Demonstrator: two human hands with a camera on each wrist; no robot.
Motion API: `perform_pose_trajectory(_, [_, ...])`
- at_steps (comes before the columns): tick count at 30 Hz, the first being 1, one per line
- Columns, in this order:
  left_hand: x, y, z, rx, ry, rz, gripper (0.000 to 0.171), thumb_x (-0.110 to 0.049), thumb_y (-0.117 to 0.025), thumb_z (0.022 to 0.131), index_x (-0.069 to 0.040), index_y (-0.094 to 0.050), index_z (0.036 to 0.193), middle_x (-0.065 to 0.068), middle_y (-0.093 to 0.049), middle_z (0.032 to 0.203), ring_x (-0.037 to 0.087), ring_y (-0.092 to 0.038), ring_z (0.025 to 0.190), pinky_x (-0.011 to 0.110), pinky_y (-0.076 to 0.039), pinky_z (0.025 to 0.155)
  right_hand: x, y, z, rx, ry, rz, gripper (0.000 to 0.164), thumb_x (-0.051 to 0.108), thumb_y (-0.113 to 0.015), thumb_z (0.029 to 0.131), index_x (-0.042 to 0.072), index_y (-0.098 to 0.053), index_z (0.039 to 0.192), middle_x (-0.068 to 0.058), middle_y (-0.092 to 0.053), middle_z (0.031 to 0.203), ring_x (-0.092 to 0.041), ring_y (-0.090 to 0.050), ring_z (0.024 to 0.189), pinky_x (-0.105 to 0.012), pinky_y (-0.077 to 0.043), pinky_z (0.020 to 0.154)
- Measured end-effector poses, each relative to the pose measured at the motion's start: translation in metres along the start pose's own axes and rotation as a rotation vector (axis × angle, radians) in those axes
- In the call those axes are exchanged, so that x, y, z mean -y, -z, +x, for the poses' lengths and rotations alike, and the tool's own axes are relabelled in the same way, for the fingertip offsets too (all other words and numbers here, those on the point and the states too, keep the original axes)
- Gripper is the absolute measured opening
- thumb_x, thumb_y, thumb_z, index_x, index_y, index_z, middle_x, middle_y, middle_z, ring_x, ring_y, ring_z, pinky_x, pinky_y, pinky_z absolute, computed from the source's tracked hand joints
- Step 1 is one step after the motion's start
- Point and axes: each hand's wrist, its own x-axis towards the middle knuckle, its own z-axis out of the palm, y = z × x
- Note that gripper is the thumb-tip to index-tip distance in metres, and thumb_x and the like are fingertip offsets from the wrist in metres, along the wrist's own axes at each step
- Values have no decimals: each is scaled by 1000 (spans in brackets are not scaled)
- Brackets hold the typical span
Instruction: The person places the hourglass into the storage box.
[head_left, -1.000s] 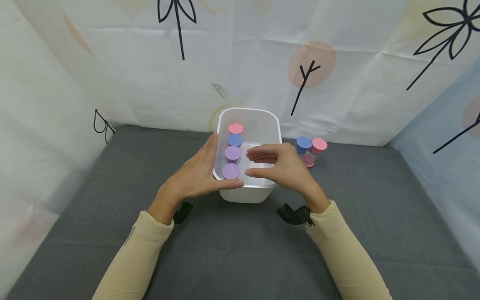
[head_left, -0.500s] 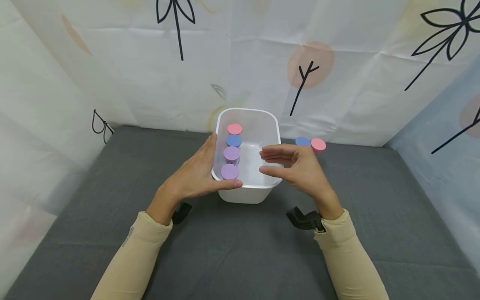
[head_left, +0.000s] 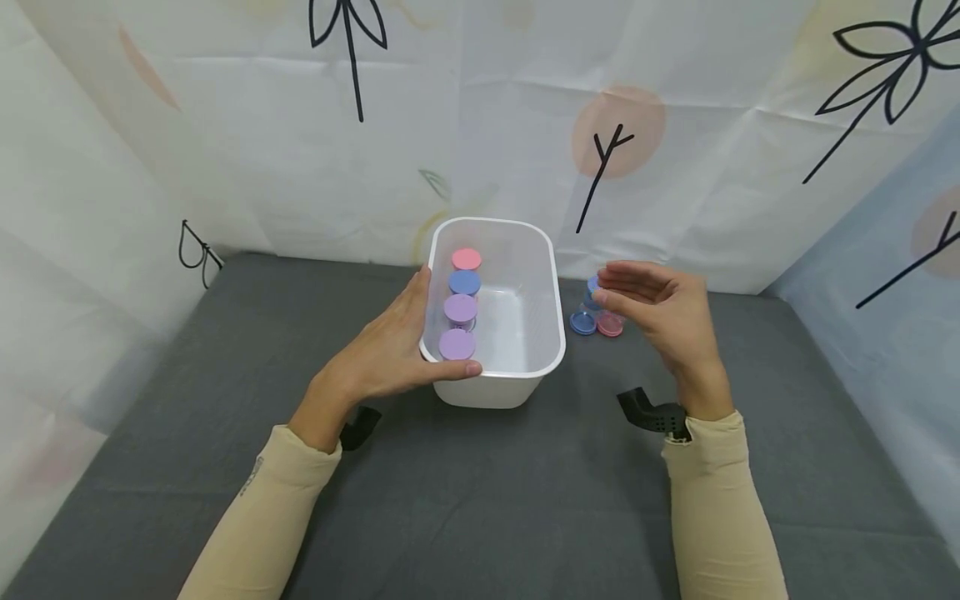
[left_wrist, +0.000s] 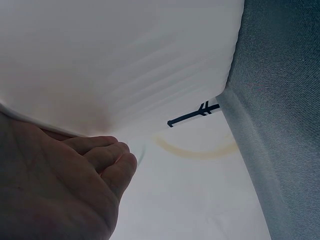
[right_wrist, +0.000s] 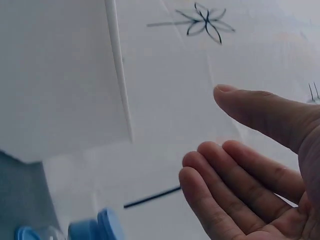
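A white plastic bin [head_left: 498,387] stands on the table. Along its left inside wall runs a row of small lidded jars: a pink lid [head_left: 467,259] at the far end, then a blue lid [head_left: 464,282], then two purple lids, the nearer purple lid [head_left: 457,344] by the front. My left hand [head_left: 382,350] rests against the bin's left side, straight fingers outside it and thumb along the front rim. My right hand [head_left: 660,312] is held in the air right of the bin, fingers extended and thumb apart, nothing between them. It partly hides clear jars with a blue lid [right_wrist: 112,225].
Below those jars, a blue disc [head_left: 583,323] and a pink disc [head_left: 610,325] show at table level. Dark grey cloth [head_left: 495,500] covers the table. A white patterned curtain [head_left: 510,150] hangs close behind the bin.
My right hand has moved out from over the bin, rightward to the jars beside it, and now covers the pink lid there. My left hand stays at the bin.
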Motion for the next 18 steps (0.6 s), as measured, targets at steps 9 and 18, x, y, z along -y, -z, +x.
perform_pose_trajectory(9, [0, -1, 0, -4, -12, -19, 126, -71, -75, 76, -33, 8, 161, -5, -17, 165, 21, -25, 148, 51, -33, 113, -20, 23, 6, -264, 3, -43, 44, -6, -82, 81, -7, -69, 122, -9, -73, 108, -17, -70, 102, -21, -53, 86])
perform_pose_trajectory(18, [0, 0, 0, 5, 5, -3, 127, -73, -74, 76, -31, 10, 162, 0, -14, 167, 20, -21, 150, 52, -31, 114, -49, 35, 11, -357, -75, -182, 55, 1, -84, 81, -5, -64, 131, -18, -68, 123, -21, -67, 113, -21, -51, 91])
